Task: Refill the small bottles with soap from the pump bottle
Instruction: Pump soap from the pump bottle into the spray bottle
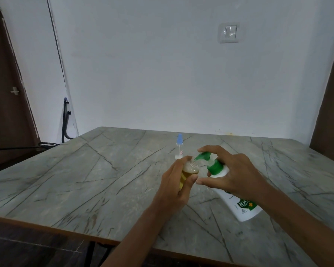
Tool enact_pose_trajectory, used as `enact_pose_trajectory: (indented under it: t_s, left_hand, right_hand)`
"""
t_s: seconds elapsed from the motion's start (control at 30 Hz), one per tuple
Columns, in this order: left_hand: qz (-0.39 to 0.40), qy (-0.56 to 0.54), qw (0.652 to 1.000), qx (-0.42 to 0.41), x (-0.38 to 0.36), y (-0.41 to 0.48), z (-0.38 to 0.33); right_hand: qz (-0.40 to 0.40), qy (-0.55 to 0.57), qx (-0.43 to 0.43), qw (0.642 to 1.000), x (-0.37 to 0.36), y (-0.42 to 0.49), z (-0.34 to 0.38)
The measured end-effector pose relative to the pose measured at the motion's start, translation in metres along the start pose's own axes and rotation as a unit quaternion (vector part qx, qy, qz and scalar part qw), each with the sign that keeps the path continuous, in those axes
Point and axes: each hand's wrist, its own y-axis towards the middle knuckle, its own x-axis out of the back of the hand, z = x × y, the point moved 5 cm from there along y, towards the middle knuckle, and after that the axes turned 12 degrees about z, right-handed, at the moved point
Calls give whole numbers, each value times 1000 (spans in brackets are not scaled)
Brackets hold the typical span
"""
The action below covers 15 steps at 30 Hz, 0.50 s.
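Mid-fill: gripping small bottle point(190, 169) in left hand point(176, 186) at the nozzle point(198, 158), clasping pump bottle point(239, 204) with right hand point(237, 176). Next, probably pressing steadily, mouth aligned.

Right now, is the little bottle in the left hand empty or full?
Partly full: yellowish liquid shows through the small bottle below its open neck; the left hand hides the lower part.

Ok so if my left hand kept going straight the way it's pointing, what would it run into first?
Probably the green pump head: the left hand holds the small bottle with its mouth right at the spout. The blue-capped bottle stands farther back, though depth is unclear.
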Motion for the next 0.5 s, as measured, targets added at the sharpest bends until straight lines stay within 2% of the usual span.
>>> enact_pose_trajectory:
  t_s: [0.5]
  left_hand:
    - [-4, 13, 1000, 11, 0, -2, 3]
  right_hand:
    - [-14, 28, 9, 999, 2, 3, 3]
